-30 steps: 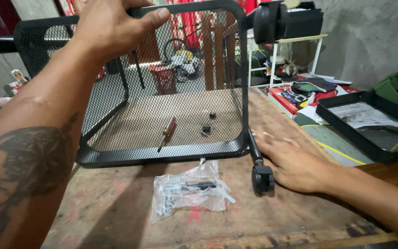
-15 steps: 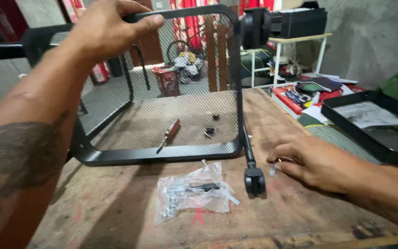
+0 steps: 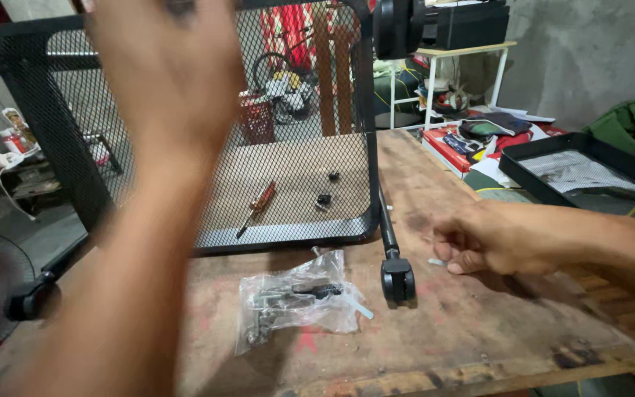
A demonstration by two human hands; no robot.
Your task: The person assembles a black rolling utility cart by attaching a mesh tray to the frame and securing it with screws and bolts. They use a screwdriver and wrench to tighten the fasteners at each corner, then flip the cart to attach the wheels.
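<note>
Two hands: right hand (image 3: pixel 490 246) pinching a white peg (image 3: pixel 436 262) on the table (image 3: pixel 479 338), caster (image 3: pixel 397 278) at its nine o'clock; left hand (image 3: pixel 167 81) blurred, grip unclear, by mesh frame (image 3: pixel 295 184).

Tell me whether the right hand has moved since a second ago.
Yes. The right hand slid right, away from the caster it rested beside.

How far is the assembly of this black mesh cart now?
Done: one caster sits on its leg. In hand: the right hand picks at a small white part on the table; the blurred left hand is at the mesh frame. Left: the hardware bag remains full.
</note>
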